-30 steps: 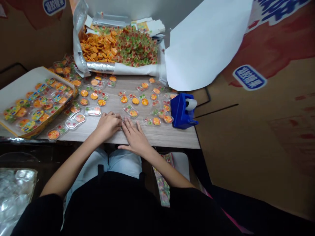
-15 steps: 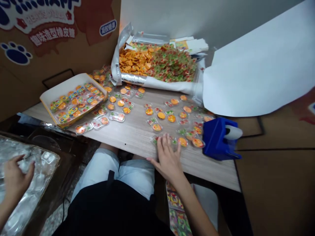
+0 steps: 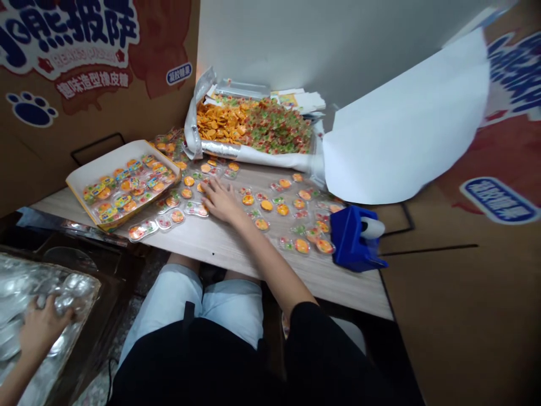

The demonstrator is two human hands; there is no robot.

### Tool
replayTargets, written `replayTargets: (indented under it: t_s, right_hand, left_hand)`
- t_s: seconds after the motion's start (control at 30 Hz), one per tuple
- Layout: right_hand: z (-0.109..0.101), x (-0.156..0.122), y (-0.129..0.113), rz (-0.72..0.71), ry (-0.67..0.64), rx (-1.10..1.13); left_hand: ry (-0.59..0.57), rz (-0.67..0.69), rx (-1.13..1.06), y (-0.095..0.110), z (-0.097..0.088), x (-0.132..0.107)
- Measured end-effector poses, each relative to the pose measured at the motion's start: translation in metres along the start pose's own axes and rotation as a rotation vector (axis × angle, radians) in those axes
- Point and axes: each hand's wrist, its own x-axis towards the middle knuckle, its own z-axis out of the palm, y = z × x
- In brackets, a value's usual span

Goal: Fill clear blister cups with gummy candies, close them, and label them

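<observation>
Here the right hand [image 3: 222, 202] lies splayed.

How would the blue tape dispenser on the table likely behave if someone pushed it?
The blue tape dispenser looks chunky and solid, so it is probably fairly heavy for its size. Its low, broad body seems to sit flat on the wood tabletop, so it would likely slide rather than tip. The white tape roll may turn.

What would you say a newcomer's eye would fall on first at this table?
The eye goes first to the big heap of orange and green gummy candies in a foil-lined box at the back of the wooden table. Small clear packs of candy lie spread below it around the right hand, beside a cardboard tray of packs on the left. A blue tape dispenser stands at right, and the left hand rests on shiny clear plastic at lower left.
</observation>
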Motion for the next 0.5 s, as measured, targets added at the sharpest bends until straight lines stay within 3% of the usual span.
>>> replayTargets:
  t_s: [0.1, 0.23, 0.5]
  right_hand:
    - [0.003, 0.001, 0.008, 0.010, 0.013, -0.033]
    - [0.013, -0.033, 0.017, 0.013, 0.098, -0.063]
    - [0.033, -0.093, 0.025, 0.039, 0.255, -0.089]
  left_hand:
    - [0.085, 0.062, -0.022, -0.001, 0.003, -0.001]
    - [0.141, 0.108, -0.176, 0.002, -0.010, -0.012]
    - [0.057, -0.157, -0.349, -0.013, -0.026, -0.044]
